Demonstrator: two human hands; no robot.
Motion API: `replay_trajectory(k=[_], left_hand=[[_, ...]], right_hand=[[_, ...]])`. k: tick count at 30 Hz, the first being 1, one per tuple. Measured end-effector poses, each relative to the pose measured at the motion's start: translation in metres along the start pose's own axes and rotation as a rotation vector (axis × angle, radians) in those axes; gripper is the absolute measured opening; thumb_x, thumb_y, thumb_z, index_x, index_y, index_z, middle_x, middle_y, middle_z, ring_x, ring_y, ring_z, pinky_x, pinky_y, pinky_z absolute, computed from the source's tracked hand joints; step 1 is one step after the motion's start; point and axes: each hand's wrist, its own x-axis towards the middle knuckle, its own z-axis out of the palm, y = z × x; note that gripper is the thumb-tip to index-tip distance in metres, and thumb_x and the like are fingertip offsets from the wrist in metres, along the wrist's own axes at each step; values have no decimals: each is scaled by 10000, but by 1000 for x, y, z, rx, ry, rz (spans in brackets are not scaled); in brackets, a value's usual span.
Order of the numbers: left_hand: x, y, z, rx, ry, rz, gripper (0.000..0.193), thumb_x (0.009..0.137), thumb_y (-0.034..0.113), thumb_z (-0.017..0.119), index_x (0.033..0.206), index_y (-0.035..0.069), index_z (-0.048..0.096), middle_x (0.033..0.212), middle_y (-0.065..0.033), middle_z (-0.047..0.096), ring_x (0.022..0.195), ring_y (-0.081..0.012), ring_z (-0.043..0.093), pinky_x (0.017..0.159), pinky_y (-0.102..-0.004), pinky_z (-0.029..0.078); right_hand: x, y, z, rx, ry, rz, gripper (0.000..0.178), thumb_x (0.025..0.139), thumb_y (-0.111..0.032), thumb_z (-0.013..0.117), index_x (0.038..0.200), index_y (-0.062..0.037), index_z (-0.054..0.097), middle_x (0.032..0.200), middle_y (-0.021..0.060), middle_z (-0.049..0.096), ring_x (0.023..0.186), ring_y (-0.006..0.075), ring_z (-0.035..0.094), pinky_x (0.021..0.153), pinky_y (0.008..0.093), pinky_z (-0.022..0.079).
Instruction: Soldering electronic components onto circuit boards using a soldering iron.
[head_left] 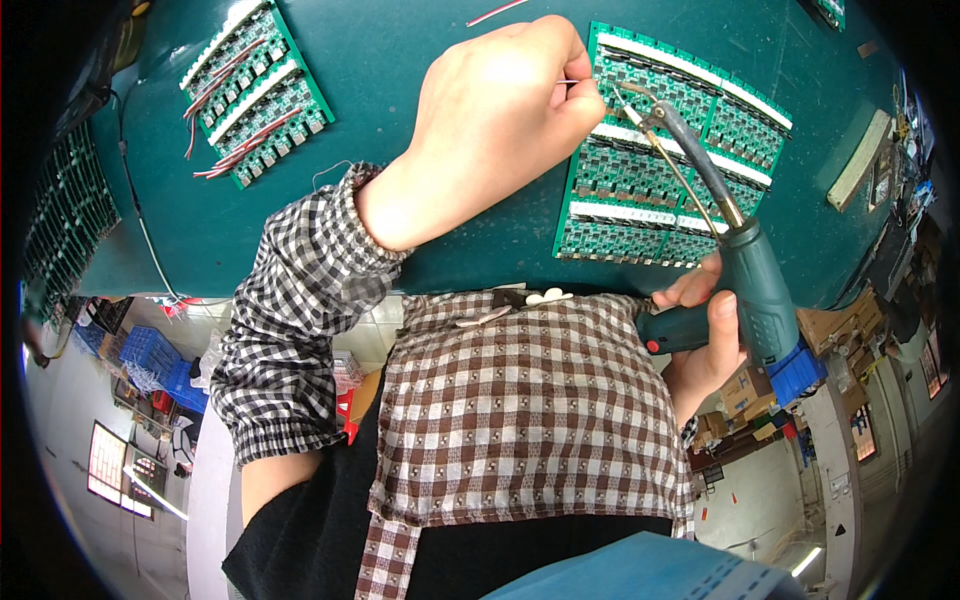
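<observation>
My left hand (490,115) is closed in a pinch on a thin wire (571,82), at the upper left edge of a green circuit board panel (630,190). Most of the wire is hidden by the fingers. In my right hand (705,340) is a green soldering gun (758,280), held at the panel's near right side. Its bent metal tip and a thin feed tube (680,175) reach over the panel's upper part, close to my left fingertips. A second green board panel (262,85) lies to the left, with red and white wires (250,147) on it.
The boards lie on a dark green tabletop (450,262). A loose red and white wire (497,12) is at the far edge of view. Stacked boards (70,215) and a black cable (137,200) are at the left, a pale bar (858,160) at the right.
</observation>
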Motion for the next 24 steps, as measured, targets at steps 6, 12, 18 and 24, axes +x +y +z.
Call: replay_trajectory(k=[6,12,18,24], left_hand=[[0,2,-3,46,-84,-52,93,707,63,664,764,52,591,581,-10,531,521,-98,532,499,-240,452],[-7,14,-28,302,88,-28,165,756,91,685,897,49,610,866,-83,566,688,-185,593,609,-284,471],[17,4,-41,329,112,48,114,753,56,641,835,31,565,771,-109,549,713,-255,566,630,-339,448],[20,-3,-43,297,38,45,135,725,13,622,799,24,509,759,-145,502,737,-322,506,655,-393,400]], right_hand=[[3,-2,0,68,1,-35,414,843,-245,596,1056,95,494,677,98,500,622,187,550,537,306,534],[7,0,-12,106,-2,-106,406,881,-267,554,1066,88,486,697,93,489,636,177,542,539,300,539],[12,-2,-16,120,-34,-112,408,881,-292,552,1048,75,492,717,91,485,640,169,532,539,290,533],[13,-1,-20,146,-56,-117,409,889,-294,539,1060,73,481,720,91,487,657,169,535,549,285,530]])
